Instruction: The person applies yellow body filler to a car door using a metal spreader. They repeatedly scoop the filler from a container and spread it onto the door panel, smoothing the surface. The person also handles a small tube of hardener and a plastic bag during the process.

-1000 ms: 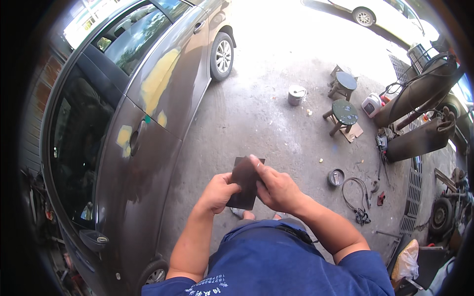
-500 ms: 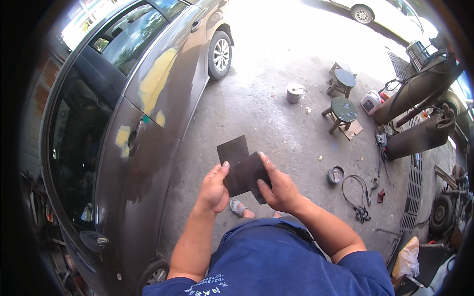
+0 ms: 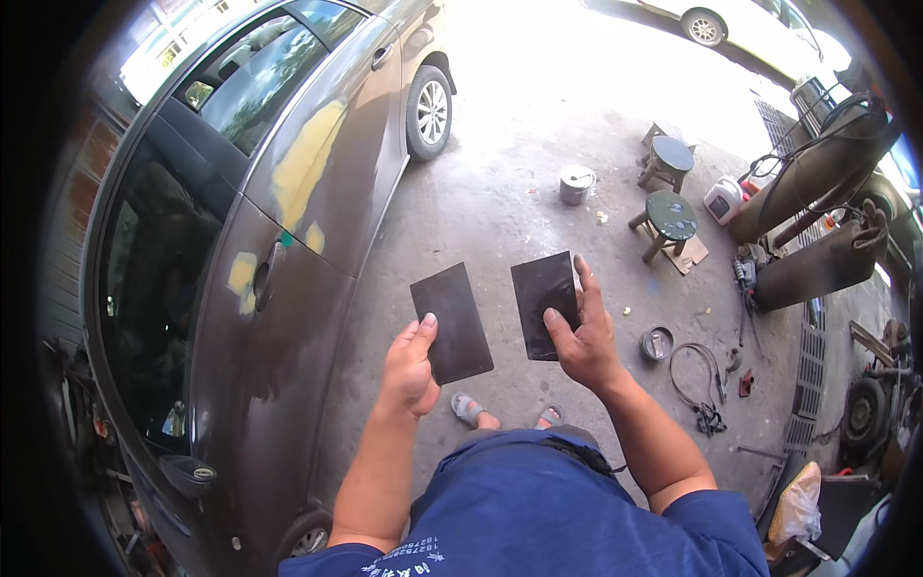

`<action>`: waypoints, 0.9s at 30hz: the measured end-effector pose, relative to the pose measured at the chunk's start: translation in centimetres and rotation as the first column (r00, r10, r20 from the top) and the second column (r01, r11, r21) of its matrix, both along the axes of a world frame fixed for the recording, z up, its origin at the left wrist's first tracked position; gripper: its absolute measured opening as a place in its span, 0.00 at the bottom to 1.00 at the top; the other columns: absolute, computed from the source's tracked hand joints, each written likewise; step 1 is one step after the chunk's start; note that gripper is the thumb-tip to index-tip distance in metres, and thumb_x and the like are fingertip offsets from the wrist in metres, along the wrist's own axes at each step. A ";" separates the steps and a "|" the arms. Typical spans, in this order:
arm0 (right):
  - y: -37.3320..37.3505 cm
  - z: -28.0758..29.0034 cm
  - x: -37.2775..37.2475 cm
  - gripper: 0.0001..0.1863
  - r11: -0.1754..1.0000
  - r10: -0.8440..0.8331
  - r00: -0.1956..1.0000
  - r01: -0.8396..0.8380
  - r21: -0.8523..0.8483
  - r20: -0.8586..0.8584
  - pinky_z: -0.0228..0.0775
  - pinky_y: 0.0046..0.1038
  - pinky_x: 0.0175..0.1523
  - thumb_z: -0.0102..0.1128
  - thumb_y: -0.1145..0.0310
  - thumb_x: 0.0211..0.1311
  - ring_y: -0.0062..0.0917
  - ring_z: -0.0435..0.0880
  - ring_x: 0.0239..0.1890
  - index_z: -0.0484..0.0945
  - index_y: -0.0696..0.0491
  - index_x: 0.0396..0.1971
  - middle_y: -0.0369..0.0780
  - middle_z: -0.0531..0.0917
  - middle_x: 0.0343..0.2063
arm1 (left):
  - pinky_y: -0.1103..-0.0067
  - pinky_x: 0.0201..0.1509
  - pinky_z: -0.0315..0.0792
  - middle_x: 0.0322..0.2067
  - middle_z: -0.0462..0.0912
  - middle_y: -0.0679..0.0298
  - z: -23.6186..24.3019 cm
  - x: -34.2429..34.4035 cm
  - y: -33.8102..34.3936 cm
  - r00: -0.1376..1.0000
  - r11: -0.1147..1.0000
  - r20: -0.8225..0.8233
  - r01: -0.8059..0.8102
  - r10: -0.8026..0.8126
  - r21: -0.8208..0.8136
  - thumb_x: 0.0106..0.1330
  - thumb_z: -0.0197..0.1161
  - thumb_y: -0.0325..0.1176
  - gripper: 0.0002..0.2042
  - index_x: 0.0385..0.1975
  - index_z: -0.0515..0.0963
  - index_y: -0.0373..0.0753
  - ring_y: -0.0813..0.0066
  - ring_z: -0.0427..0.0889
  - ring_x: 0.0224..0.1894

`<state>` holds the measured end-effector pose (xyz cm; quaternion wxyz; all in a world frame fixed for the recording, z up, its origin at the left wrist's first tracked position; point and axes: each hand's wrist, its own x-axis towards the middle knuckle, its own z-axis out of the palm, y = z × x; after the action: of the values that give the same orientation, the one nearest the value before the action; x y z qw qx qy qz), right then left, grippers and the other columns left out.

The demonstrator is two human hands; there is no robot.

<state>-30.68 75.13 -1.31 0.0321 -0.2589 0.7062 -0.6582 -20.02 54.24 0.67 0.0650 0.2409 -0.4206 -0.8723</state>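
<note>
My left hand [image 3: 409,370] grips a dark, flat rectangular sheet [image 3: 452,322] by its left edge, thumb on top. A second dark sheet [image 3: 546,298], slightly shiny, is in my right hand [image 3: 588,341]. My right thumb presses on its face and a finger stretches along its right edge. The two sheets are apart, side by side above the floor, in front of my body. To my left stands a brown car [image 3: 279,375] with yellow filler patches [image 3: 306,159] on its rear door and near the front door handle [image 3: 265,277].
Two round stools [image 3: 670,215], a small bucket [image 3: 576,185] and a white jug [image 3: 723,201] stand on the concrete. Nearer on the right lie a round tin [image 3: 657,343] and a coiled cable [image 3: 694,380]. Gas cylinders [image 3: 812,264] lean farther right.
The sheets overlapped before; now they are separated. My right hand has moved right with its sheet, while my left hand has stayed nearly in place.
</note>
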 end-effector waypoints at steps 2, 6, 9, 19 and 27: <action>-0.1 0.1 -0.4 0.31 0.999 0.049 0.998 -0.050 -0.018 -0.044 0.72 0.26 0.50 0.52 0.81 0.61 0.25 0.79 0.46 0.55 0.58 0.65 0.46 0.78 0.47 | 0.71 0.54 0.75 0.45 0.80 0.58 -0.2 -0.1 0.7 1.000 1.000 0.019 0.004 -0.004 -0.031 0.71 0.51 0.30 0.10 0.47 0.72 0.33 0.70 0.80 0.46; -2.4 -1.0 1.6 0.25 0.992 0.075 0.959 -0.100 -0.076 -0.274 0.75 0.27 0.47 0.56 0.83 0.57 0.31 0.81 0.45 0.69 0.55 0.57 0.46 0.78 0.46 | 0.73 0.52 0.74 0.45 0.79 0.61 -1.7 -0.1 3.6 0.998 0.997 0.029 -0.063 0.064 -0.035 0.67 0.54 0.24 0.11 0.49 0.70 0.37 0.73 0.79 0.46; -2.5 -1.9 3.2 0.24 0.984 0.119 0.927 -0.157 -0.079 -0.357 0.75 0.29 0.46 0.58 0.84 0.55 0.35 0.81 0.45 0.74 0.53 0.53 0.45 0.79 0.46 | 0.75 0.53 0.72 0.45 0.78 0.61 -1.4 -0.7 4.5 0.985 0.974 -0.068 -0.168 0.159 -0.155 0.67 0.53 0.24 0.12 0.50 0.68 0.37 0.75 0.77 0.46; 0.7 -7.4 2.6 0.17 0.946 0.022 0.982 0.040 0.320 -0.186 0.76 0.34 0.40 0.54 0.72 0.59 0.37 0.83 0.33 0.74 0.57 0.49 0.45 0.83 0.34 | 0.76 0.53 0.72 0.45 0.78 0.61 1.0 -1.8 2.9 0.976 0.981 -0.196 -0.126 0.095 -0.148 0.68 0.52 0.22 0.13 0.52 0.68 0.35 0.75 0.77 0.46; 2.1 -2.2 0.0 0.22 0.776 0.576 0.737 -0.629 0.047 0.354 0.69 0.27 0.40 0.55 0.49 0.65 0.19 0.75 0.33 0.74 0.57 0.40 0.40 0.79 0.28 | 0.73 0.50 0.75 0.44 0.79 0.60 -1.4 -1.8 4.4 0.969 0.974 -0.118 0.222 -0.215 0.042 0.67 0.54 0.24 0.15 0.53 0.68 0.35 0.73 0.79 0.45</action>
<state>-30.67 77.24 -3.48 0.3788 -0.3605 0.6203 -0.5846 -21.81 58.62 -0.75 -0.0145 0.1452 -0.4163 -0.8974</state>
